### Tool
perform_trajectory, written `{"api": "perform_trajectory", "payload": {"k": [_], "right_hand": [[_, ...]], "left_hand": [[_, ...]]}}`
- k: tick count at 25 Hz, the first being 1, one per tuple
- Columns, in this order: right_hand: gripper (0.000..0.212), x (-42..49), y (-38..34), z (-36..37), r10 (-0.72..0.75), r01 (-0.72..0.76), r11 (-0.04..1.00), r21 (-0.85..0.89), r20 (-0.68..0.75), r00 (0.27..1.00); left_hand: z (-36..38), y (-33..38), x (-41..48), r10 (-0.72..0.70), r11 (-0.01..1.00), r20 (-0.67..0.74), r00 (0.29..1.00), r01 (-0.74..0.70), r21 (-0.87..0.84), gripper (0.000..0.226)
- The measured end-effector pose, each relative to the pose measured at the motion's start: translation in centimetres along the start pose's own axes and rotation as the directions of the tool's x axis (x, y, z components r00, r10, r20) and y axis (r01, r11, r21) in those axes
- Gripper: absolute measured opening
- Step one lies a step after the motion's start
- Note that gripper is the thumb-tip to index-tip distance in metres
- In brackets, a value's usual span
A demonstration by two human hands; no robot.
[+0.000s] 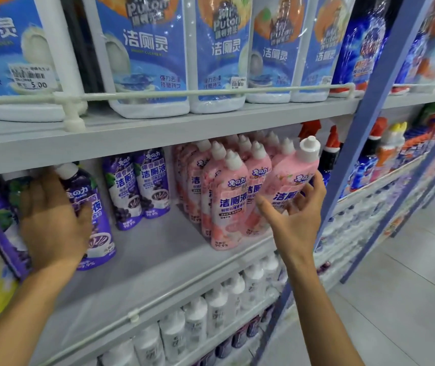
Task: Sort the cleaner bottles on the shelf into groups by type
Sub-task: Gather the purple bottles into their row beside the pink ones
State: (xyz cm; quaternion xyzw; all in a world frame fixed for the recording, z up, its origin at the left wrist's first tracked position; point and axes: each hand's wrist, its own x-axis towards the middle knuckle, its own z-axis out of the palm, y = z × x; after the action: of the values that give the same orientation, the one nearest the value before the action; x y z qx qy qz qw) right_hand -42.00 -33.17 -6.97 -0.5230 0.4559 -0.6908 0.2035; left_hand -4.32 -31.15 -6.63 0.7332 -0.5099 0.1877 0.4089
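The right hand (298,212) cups a pink bottle (293,175) from below, fingers curled round its body, holding it tilted against the right end of the pink group (227,202). The left hand (52,220) lies flat-backed over a leaning purple bottle (97,223); whether it grips is unclear. Two more purple bottles (137,186) stand further back on the grey shelf (153,249).

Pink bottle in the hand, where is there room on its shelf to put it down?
Bare shelf lies between the two purple bottles at the back, the pink group and the front rail. It is crowded inside the pink group and round the left hand.
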Motion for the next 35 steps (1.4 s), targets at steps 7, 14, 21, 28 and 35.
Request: {"api": "perform_trajectory", "payload": {"k": [7,14,21,28,35], "right_hand": [[0.105,1.9,4.8,-0.3,0.020,-0.010,0.998,-0.061,0.167,0.986],[0.105,1.4,6.6,0.5,-0.002,0.024,0.993,-0.114,0.190,0.982],[0.101,0.9,6.0,0.9,0.019,-0.003,0.997,-0.079,0.196,0.980],[0.105,-0.9,5.7,2.5,0.004,0.011,0.996,-0.089,0.171,0.985],[0.106,-2.9,4.7,4.2,0.003,0.019,0.991,-0.130,0.161,0.987]], "left_hand": [[0.9,-0.8,0.2,-0.059,0.997,0.038,0.998,0.060,-0.037,0.072],[1.4,-0.7,-0.2,-0.121,0.992,0.016,0.993,0.121,-0.035,0.082],[0.6,0.5,-0.5,-0.096,0.995,0.023,0.995,0.095,0.040,0.084],[0.2,0.6,-0.5,0.012,0.997,0.008,1.000,-0.012,0.074,0.088],[0.2,0.8,-1.0,0.057,0.995,-0.034,0.998,-0.054,0.078,0.093]]}}
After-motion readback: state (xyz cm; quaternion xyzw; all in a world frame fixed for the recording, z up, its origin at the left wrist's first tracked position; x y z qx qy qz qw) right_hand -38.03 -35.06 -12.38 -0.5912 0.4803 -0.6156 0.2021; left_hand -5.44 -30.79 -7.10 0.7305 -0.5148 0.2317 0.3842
